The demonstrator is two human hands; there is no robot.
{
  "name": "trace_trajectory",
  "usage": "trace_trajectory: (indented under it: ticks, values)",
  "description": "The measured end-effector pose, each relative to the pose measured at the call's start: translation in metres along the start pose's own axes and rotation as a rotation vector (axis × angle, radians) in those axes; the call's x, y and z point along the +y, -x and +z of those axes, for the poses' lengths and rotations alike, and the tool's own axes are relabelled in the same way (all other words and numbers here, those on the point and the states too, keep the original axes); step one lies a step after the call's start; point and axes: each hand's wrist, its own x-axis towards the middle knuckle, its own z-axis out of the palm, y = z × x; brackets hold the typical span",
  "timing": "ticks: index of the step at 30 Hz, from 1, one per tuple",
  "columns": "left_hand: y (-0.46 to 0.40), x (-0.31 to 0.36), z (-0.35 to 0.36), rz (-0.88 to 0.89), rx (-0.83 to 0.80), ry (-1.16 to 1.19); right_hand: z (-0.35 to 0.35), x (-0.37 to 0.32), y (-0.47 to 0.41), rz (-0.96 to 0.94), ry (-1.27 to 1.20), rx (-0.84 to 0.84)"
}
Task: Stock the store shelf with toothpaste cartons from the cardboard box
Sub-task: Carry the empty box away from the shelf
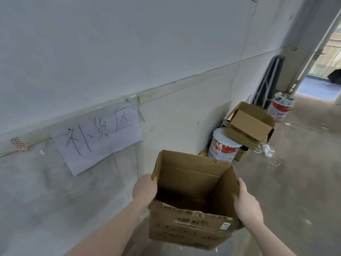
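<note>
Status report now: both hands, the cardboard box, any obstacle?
Left hand and right hand grip the cardboard box by its sides. No cartons visible inside. Paint bucket ahead by the wall.

Dim, flat indoor light, brighter doorway [321, 52] (far right), soft focus, wide-angle bending at edges

Matt cardboard, rough concrete

We see a brown corrugated cardboard box [193, 218] with torn, frayed edges, a thin paper sign [97, 139] on the dull plastered wall [129, 52], and a rough concrete floor [304, 172].
</note>
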Motion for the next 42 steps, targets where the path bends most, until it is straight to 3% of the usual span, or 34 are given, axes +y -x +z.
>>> trace_trajectory:
  ticks: [9, 19, 32, 42]
  values:
    - [-0.016, 0.035, 0.010, -0.207, 0.098, 0.037, -0.010, -0.009, -0.104, -0.214, -0.012, -0.132]
    - [-0.063, -0.004, 0.032, -0.413, 0.203, 0.162, 0.046, -0.063, -0.177, -0.428, 0.093, -0.244]
    - [-0.020, -0.073, 0.032, -0.793, 0.430, 0.310, 0.118, -0.155, -0.179, -0.753, 0.173, -0.461]
    - [-0.018, -0.159, 0.088, -1.008, 0.513, 0.319, 0.239, -0.167, -0.166, -0.840, 0.252, -0.672]
